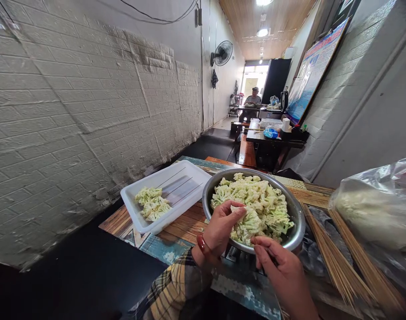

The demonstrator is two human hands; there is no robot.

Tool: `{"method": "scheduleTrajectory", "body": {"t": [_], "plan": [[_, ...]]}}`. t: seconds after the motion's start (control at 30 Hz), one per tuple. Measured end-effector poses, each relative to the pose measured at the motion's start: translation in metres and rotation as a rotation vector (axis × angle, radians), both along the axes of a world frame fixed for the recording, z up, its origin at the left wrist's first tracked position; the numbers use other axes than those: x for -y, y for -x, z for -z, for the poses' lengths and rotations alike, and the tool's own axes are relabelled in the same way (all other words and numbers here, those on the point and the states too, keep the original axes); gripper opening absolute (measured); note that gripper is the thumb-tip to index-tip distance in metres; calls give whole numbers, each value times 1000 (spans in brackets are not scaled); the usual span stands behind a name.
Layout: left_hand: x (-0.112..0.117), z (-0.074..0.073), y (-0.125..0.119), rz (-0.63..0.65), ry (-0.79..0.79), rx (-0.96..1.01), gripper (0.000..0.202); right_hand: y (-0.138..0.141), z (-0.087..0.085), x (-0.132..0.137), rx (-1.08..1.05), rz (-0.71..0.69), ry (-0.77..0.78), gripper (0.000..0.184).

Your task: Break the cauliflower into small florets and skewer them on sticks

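My left hand is closed around cauliflower florets over the near side of a steel bowl. Close beside them, my right hand pinches a thin bamboo skewer, mostly hidden by the fingers. More cut cauliflower fills the bowl. On the left, a white plastic tray holds a few skewers threaded with cauliflower, their bare ends pointing to the upper right. Two bundles of bamboo skewers lie right of the bowl.
A clear plastic bag with pale contents stands at the right edge. The patchwork wooden table lies near a white brick-patterned wall. Farther back are another table with items on it and a seated person.
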State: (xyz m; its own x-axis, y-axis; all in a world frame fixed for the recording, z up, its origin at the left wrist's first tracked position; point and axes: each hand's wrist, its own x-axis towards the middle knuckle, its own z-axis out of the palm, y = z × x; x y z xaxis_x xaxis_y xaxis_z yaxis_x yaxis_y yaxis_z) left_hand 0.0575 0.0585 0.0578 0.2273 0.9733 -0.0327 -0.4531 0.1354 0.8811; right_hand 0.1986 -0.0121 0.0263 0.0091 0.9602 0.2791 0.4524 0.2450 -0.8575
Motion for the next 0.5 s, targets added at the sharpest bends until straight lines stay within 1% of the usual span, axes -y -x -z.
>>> {"method": "scheduleTrajectory", "body": {"t": [0.13, 0.27, 0.4, 0.5], "plan": [[2, -2, 1, -23, 22, 12, 25, 1, 3, 5, 54, 32, -20, 33], [3, 0, -2, -36, 39, 15, 27, 4, 4, 9, 118, 79, -73, 34], [6, 2, -4, -38, 45, 38, 27, 9, 6, 9, 135, 126, -157, 34], [8, 1, -4, -55, 36, 35, 27, 13, 8, 7, 165, 134, -211, 35]]}}
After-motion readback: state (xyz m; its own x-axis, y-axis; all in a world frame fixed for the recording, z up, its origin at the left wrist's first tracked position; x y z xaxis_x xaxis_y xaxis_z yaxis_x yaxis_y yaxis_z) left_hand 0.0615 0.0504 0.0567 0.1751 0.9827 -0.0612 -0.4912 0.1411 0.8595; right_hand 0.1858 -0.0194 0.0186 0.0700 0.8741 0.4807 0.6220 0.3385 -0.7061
